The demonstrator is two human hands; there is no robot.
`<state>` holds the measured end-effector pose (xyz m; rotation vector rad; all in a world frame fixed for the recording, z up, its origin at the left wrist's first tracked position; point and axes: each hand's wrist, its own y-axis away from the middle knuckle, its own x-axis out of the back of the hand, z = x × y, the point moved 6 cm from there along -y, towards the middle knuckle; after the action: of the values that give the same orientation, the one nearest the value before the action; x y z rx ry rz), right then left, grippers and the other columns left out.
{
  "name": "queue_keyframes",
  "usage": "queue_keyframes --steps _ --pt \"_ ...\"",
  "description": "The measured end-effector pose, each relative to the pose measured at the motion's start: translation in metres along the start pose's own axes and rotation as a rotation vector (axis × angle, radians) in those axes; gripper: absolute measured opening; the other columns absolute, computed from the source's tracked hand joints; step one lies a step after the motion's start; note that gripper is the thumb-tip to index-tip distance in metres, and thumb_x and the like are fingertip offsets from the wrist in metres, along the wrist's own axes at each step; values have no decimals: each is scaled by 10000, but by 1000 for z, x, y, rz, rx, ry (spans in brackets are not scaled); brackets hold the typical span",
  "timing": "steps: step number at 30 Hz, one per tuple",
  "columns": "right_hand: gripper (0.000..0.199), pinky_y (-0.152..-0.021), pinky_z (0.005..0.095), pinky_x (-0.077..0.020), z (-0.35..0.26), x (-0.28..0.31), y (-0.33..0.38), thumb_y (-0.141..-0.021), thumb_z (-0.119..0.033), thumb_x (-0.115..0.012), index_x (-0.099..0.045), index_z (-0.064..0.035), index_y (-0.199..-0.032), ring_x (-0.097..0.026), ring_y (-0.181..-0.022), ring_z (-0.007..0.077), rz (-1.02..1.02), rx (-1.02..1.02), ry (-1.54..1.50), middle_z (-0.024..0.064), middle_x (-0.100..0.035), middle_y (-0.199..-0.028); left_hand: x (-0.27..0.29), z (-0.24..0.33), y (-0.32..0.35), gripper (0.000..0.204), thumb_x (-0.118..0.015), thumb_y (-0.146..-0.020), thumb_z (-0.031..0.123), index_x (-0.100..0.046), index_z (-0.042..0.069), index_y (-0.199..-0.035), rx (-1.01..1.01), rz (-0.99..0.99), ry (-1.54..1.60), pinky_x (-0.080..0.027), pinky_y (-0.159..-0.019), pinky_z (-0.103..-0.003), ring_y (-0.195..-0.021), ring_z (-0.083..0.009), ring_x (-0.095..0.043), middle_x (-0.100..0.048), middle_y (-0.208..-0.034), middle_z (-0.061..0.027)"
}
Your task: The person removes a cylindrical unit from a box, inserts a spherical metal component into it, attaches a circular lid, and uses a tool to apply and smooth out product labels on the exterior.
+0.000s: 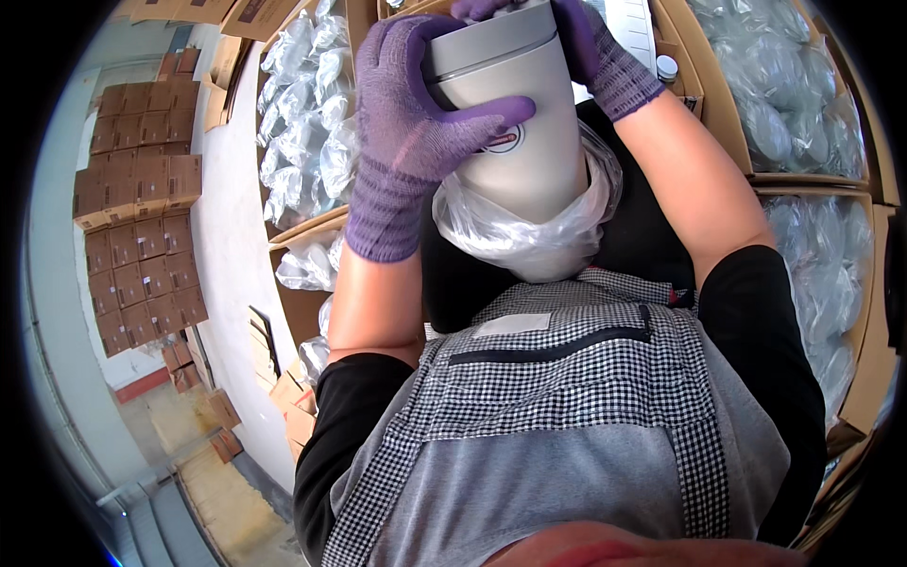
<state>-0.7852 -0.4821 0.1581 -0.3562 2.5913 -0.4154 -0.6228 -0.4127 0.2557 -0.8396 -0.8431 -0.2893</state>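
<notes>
Head view: left hand (402,109), purple-gloved, curls round the grey canister (534,175), thumb across its front. Right hand (578,47) at the lid's (491,42) right edge, partly hidden; closure cannot be told. Canister is before the apron (548,378): long axis runs outward, lid end away, base bodyward. Surface smooth, round label (505,140); lid darker. Clear bag (529,246) surrounds base.
</notes>
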Motion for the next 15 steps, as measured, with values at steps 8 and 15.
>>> queue_keyframes --steps 8,15 --pt "283 -829 349 -491 -60 -53 55 -1085 -130 -442 -650 10 -954 -621 -864 212 199 419 764 113 -648 -900 -53 -105 32 372 -480 -1085 404 -591 60 -998 113 143 1563 -453 -1092 -443 -1280 -315 -556 -625 -1243 -181" --pt "352 -1012 326 -476 -26 -6 -2 -1084 -231 -424 -684 4 -1052 -635 -1108 229 -288 349 326 143 -685 -1115 11 13 1 336 -691 -952 195 -722 8 -1229 321 13 667 -515 -914 -302 -1064 -186 -650 -713 -1105 -93"
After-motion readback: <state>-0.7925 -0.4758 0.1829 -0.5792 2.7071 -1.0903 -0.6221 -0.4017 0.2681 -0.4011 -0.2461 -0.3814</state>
